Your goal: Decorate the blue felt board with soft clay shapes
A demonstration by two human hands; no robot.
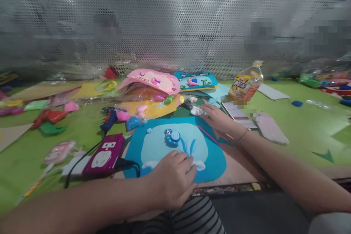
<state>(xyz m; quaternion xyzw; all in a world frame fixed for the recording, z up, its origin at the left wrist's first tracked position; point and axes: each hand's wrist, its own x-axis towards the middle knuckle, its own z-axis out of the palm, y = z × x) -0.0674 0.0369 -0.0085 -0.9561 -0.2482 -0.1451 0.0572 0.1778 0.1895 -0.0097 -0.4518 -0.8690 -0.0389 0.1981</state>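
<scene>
My left hand [175,177] rests low over the front edge of a blue craft sheet [218,159], its fingers curled inward. Whatever those fingers hold, if anything, is hidden. On the sheet's pale blue middle sit a blue clay snail [173,137], blue clay leaf strips [189,147] and white clay puffs [199,165] at the bottom. My right hand [218,119] reaches past the sheet's far right corner. Its fingertips close on a small clear bag of white clay [196,111].
Behind the sheet lie a pink craft card [153,79] and a teal one [196,80]. A purple power bank [104,154] with cables stands left, near a blue glue gun [109,120]. A bottle [245,82], a phone [238,114] and bagged clay lie around. Perforated metal [175,18] backs the table.
</scene>
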